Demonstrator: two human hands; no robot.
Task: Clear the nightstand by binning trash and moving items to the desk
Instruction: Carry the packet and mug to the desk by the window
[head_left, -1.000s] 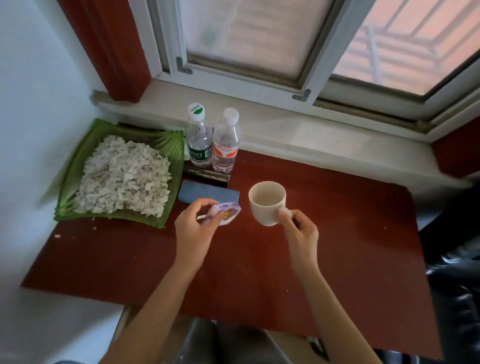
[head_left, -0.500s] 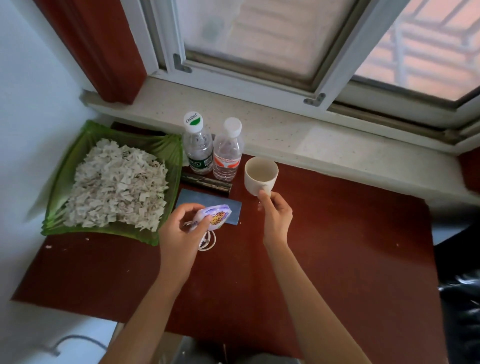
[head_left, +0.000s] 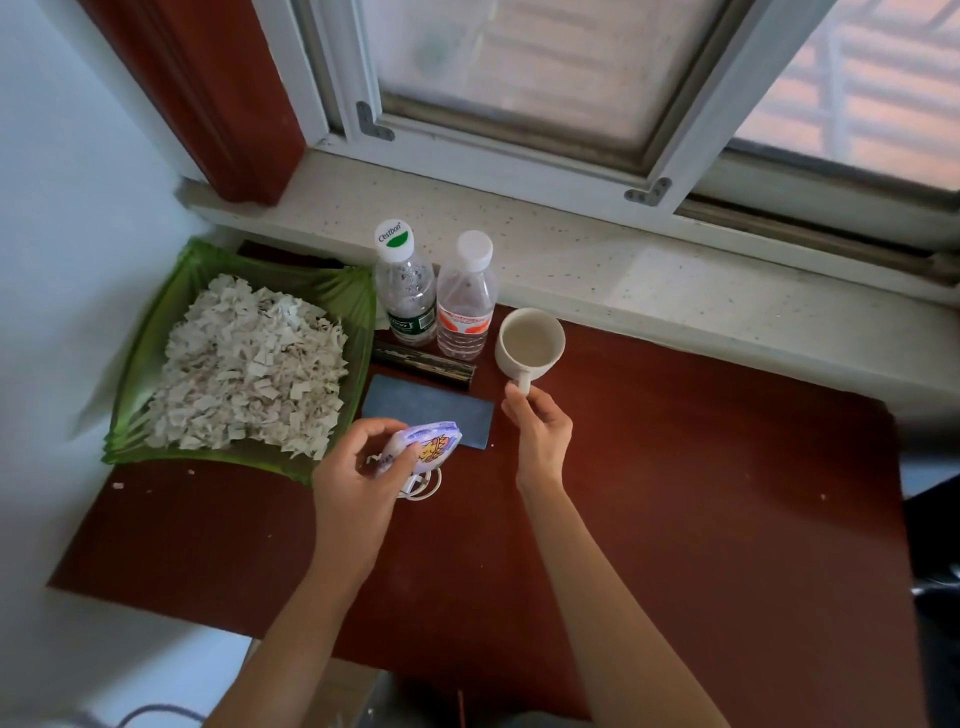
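A cream mug (head_left: 530, 343) stands upright on the red-brown desk (head_left: 701, 493), just right of two water bottles. My right hand (head_left: 543, 436) pinches the end of its handle from the near side. My left hand (head_left: 353, 483) holds a small purple-and-white packet (head_left: 428, 444) low over the desk, next to the green tray. A coiled white cable (head_left: 428, 486) shows just under that hand; whether the hand also holds it is unclear.
A green tray (head_left: 156, 312) heaped with white paper scraps fills the desk's left end. Two capped bottles (head_left: 408, 296) (head_left: 465, 306) stand at the back by the windowsill (head_left: 675, 280). A dark stick-like object (head_left: 421, 358) and a dark blue flat card (head_left: 431, 408) lie before them.
My right hand carried the mug from mid-desk back to the spot beside the bottles and set it down. My left hand with the packet dropped lower towards the desk; the white cable came into sight.
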